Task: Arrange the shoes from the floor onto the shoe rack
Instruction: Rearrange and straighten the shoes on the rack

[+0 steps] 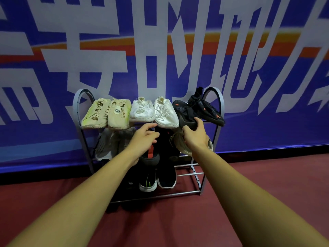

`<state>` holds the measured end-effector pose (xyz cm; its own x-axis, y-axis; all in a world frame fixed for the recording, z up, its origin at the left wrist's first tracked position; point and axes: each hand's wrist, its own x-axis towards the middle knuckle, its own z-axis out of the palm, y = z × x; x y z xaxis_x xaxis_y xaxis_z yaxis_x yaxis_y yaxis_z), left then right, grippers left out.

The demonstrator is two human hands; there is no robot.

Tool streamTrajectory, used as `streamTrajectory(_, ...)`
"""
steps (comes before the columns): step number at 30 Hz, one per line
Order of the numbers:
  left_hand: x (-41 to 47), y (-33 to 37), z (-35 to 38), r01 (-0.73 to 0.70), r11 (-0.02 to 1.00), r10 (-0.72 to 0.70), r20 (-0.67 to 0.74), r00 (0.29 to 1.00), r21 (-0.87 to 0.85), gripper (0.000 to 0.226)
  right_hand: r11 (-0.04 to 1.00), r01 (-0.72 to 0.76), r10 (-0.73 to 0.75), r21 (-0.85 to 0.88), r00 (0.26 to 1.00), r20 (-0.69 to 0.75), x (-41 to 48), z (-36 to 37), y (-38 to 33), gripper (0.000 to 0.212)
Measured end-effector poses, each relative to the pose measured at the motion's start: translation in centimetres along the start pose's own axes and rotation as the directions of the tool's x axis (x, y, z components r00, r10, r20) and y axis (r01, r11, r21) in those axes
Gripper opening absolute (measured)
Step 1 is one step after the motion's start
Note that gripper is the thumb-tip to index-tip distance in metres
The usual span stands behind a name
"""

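A big blue banner (pixel 249 32) filled the wall behind, splashed with huge white characters (pixel 99 50) and crossed by 1 orange-red stripe (pixel 195 45). Below it ran a dark red floor (pixel 267 175), meeting the banner's bottom edge.

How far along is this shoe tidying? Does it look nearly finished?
Nearly, it seems. The rack's top shelf already holds a beige pair, a white pair and a black pair with orange marks; more shoes fill the shelves below. The right hand grips the nearer black shoe's toe, apparently settling it; the left hand hovers open. No shoes show on the red floor in view.
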<state>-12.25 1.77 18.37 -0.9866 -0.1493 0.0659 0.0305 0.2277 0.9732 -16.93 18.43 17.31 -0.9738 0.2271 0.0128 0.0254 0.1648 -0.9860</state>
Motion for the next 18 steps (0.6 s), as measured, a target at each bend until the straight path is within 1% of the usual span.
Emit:
streamTrajectory(2, 0.1, -0.1, 0.5, -0.013, 1.000, 0.011, 0.070, 0.997, 0.028, 0.045, 0.998, -0.010, 0.011, 0.069, 1.000, -0.007, 0.6, 0.0, -0.2, 0.054)
streamTrajectory(5, 0.5, 0.0, 1.2, -0.009, 0.999, 0.004, 0.142, 0.990, 0.036, 0.056, 0.973, -0.026, 0.033, 0.228, 0.999, -0.026, 0.8, -0.4, -1.1, 0.036)
streamTrajectory(7, 0.6, 0.2, 1.4, -0.016, 1.000, 0.012, 0.160, 0.987, 0.024, 0.059, 0.940, -0.040, 0.049, 0.338, 0.999, -0.017, 1.0, -0.7, -1.3, 0.027)
streamTrajectory(10, 1.1, 0.2, 1.5, -0.049, 0.997, 0.041, 0.155, 0.987, 0.052, 0.065, 0.858, -0.135, 0.149, 0.496, 0.989, 0.011, 1.2, -1.1, -1.7, 0.012)
streamTrajectory(13, 1.6, 0.0, 1.7, -0.062, 0.995, 0.048, 0.163, 0.985, 0.078, 0.069, 0.729, -0.208, 0.212, 0.652, 0.975, 0.074, 1.3, -1.0, -2.8, 0.012)
streamTrajectory(15, 1.8, -0.2, 2.2, -0.033, 0.997, 0.020, 0.177, 0.984, 0.068, 0.073, 0.643, -0.253, 0.219, 0.723, 0.965, 0.142, 1.3, -1.0, -3.4, 0.014)
streamTrajectory(16, 1.8, -0.2, 2.4, -0.017, 0.998, 0.005, 0.184, 0.983, 0.064, 0.074, 0.634, -0.268, 0.213, 0.725, 0.962, 0.169, 1.2, -0.9, -3.6, 0.015)
streamTrajectory(18, 1.9, -0.3, 2.5, -0.003, 0.999, -0.004, 0.170, 0.985, 0.045, 0.072, 0.671, -0.276, 0.199, 0.689, 0.961, 0.191, 0.9, -0.5, -3.5, 0.015)
